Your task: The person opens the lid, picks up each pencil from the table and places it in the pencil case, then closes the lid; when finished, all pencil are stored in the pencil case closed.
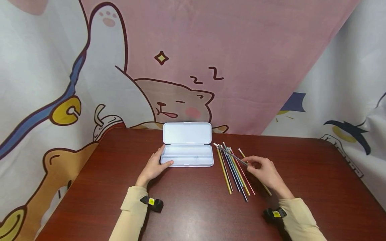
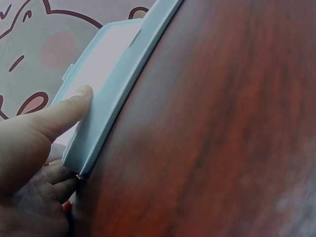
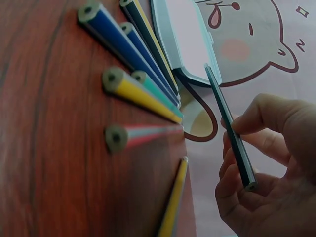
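Right hand pinches a dark pencil between thumb and fingertips, raised and slanting toward the pencil case. The left hand, thumb and fingers spread wide, touches the open white pencil case along its left side, thumb over its front rim. The case lies near the middle of the far edge of the table, lid tipped back. Beside its right end, loose pencils point toward the near edge; a yellow pencil lies apart, partly beneath the right hand. Beyond the far edge hangs a cartoon-printed cloth.
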A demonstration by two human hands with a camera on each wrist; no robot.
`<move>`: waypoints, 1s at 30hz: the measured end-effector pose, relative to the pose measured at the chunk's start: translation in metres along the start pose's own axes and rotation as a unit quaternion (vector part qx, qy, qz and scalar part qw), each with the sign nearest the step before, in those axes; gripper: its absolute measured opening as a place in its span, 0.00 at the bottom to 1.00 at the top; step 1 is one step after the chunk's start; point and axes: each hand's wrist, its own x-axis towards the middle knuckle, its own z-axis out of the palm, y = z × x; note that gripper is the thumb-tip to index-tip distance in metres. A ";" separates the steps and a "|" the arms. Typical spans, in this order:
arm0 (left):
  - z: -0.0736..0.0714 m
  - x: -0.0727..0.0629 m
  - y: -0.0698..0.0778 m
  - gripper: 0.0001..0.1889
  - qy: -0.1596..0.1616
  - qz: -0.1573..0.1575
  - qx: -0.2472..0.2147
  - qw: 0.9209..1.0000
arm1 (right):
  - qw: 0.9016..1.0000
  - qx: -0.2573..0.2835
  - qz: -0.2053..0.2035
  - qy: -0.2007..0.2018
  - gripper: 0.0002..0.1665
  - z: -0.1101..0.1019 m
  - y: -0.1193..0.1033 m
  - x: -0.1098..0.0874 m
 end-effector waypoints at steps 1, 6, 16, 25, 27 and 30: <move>0.000 0.000 0.000 0.45 0.000 0.000 0.000 1.000 | 1.000 0.007 0.001 -0.004 0.15 0.001 -0.001 0.001; 0.000 0.000 -0.001 0.45 0.000 -0.001 -0.002 1.000 | 1.000 0.020 -0.007 -0.005 0.15 0.009 -0.005 0.006; 0.000 0.000 -0.001 0.45 -0.001 0.002 -0.003 1.000 | 0.999 0.032 -0.026 0.002 0.12 0.025 -0.015 0.023; 0.001 0.001 -0.002 0.45 0.000 0.001 -0.001 1.000 | 0.998 0.046 -0.043 0.006 0.12 0.038 -0.027 0.039; 0.001 0.000 -0.002 0.45 -0.001 0.002 0.000 1.000 | 0.998 0.046 -0.047 0.009 0.12 0.041 -0.029 0.043; 0.000 0.000 -0.002 0.45 -0.004 0.002 0.002 1.000 | 0.997 0.046 -0.055 0.009 0.11 0.047 -0.032 0.048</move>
